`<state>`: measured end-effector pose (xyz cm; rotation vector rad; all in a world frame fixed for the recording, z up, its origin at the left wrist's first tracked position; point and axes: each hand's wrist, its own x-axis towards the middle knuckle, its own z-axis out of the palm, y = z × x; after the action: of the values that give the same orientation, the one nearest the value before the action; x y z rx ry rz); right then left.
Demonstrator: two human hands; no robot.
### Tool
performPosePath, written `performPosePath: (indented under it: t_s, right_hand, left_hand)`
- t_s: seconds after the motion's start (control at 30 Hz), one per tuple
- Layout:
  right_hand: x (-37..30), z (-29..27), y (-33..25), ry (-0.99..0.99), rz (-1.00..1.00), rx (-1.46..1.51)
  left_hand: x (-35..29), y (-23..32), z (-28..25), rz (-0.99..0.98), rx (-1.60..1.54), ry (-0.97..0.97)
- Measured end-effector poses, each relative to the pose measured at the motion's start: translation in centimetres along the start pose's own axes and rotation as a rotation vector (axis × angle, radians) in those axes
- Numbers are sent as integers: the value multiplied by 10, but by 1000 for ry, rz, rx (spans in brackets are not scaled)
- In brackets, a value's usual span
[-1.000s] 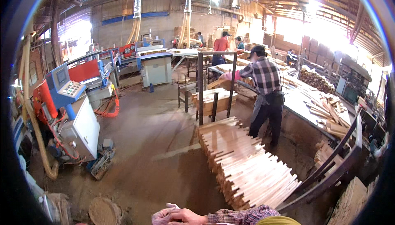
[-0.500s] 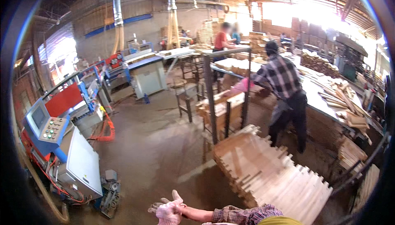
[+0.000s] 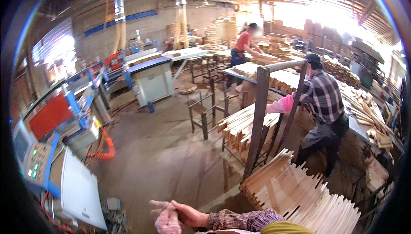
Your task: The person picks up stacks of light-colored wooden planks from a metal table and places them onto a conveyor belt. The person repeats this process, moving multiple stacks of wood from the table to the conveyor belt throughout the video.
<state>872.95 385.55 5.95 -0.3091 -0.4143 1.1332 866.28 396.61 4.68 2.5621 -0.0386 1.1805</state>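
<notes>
My two hands meet low in the head view, near the lower edge. My left hand [image 3: 166, 221] wears a pale pinkish work glove, and its blurred fingers stretch out to the left. My bare right hand [image 3: 191, 215] comes across from the right in a checked sleeve. It presses against the glove, thumb on top, and seems to grip it at the hand's side; its other fingers are mostly hidden. My left forearm is out of sight. To the right of my hands lies a broad stack of light wooden strips [image 3: 299, 191] with uneven ends.
A co-worker in a checked shirt [image 3: 323, 95] bends over wood beside a dark upright frame [image 3: 258, 118]. Another person in red [image 3: 243, 41] works further back. A machine with a button panel [image 3: 38, 161] and white cabinet [image 3: 79, 189] stands left. A stool [image 3: 205, 112] stands mid-floor.
My view has shifted, and the machine sits further left. My right hand shows more plainly against the glove. The checked-shirt co-worker appears further right, with a pink-sleeved arm reaching over the wood.
</notes>
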Motion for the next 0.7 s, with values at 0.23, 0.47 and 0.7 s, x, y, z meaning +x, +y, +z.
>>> performPosePath:
  t_s: [0.23,0.47,0.7]
  right_hand:
    - [114,-135,-113,403,-101,1]
    - [218,-185,-237,-67,-393,1]
    - [330,-274,-399,-384,-643,-57]
  left_hand:
    - [143,-94,138,-494,-855,-174]
    - [269,-131,240,301,-253,-364]
    - [436,-143,337,505,-466,-349]
